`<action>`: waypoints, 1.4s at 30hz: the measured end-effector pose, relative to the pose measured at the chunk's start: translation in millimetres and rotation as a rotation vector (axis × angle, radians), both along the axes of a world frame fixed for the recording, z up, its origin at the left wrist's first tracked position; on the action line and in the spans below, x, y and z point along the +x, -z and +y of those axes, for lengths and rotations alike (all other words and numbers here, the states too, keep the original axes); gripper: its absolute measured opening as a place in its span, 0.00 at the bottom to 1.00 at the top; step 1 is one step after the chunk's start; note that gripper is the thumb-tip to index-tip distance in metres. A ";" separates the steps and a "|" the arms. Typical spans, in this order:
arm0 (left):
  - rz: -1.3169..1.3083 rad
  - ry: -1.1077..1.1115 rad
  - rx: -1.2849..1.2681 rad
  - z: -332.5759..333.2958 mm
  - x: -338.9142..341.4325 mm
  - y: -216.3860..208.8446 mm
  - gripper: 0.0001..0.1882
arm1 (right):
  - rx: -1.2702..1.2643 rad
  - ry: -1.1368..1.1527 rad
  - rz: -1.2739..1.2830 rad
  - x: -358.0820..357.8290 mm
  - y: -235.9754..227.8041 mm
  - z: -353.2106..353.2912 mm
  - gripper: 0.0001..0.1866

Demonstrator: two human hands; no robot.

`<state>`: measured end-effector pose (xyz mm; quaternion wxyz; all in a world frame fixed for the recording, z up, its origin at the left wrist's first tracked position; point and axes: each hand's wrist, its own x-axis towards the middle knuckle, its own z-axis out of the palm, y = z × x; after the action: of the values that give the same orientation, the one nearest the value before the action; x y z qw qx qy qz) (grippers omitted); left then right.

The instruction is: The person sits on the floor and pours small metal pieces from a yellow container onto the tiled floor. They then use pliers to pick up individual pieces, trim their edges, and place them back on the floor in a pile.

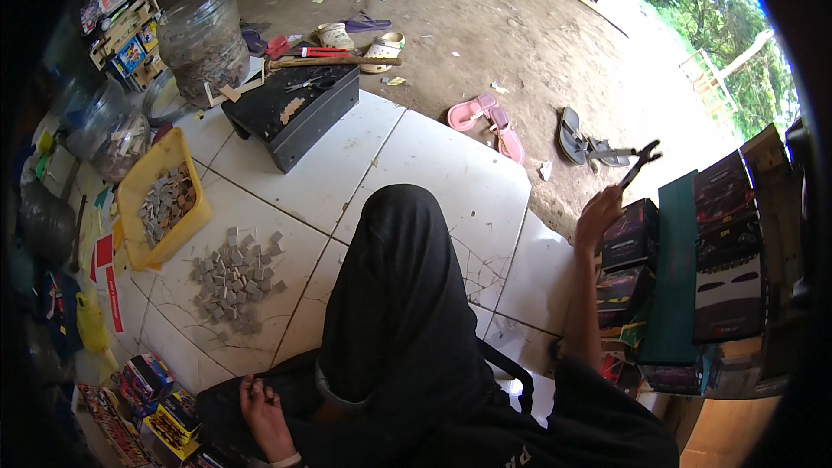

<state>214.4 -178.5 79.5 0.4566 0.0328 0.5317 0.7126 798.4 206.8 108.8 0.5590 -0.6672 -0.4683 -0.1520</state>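
My right hand point(598, 212) is raised at the right, closed around dark pliers point(640, 165) whose jaws point up and away. On my lap at the lower left, my left hand point(267, 420) has its fingers curled; what they hold, if anything, is too small to make out. My bent knee point(399, 269) in black trousers rises between the hands. Left of it, a loose pile of small grey square pieces point(236, 282) lies on the white tiles. A yellow tub point(192, 224) beside the pile holds more small grey and brown pieces.
A black metal stand point(299, 134) carries scissors point(316, 82) and a wooden-handled tool point(347, 61). Large clear jars point(204, 43) stand at the left. Stacked boxes point(726, 277) line the right side. Pink sandals point(485, 121) and dark sandals point(572, 134) lie beyond the tile edge.
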 end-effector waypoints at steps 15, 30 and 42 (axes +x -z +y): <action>-0.009 -0.080 0.020 -0.1 7.0 -5.8 0.17 | -0.475 -0.023 0.276 -18.9 64.8 -28.6 0.37; 0.006 -0.138 0.047 1.6 12.2 -3.4 0.14 | -0.266 -2.037 1.427 -266.1 -128.8 -28.5 0.38; -0.025 -0.161 0.075 4.4 12.7 -5.6 0.14 | -0.596 -2.748 1.534 -418.5 -122.4 -49.1 0.45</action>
<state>227.1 -174.1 85.1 0.4028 -0.0022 0.4998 0.7667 379.9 157.6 231.3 -0.2134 -0.2453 0.3186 -0.8904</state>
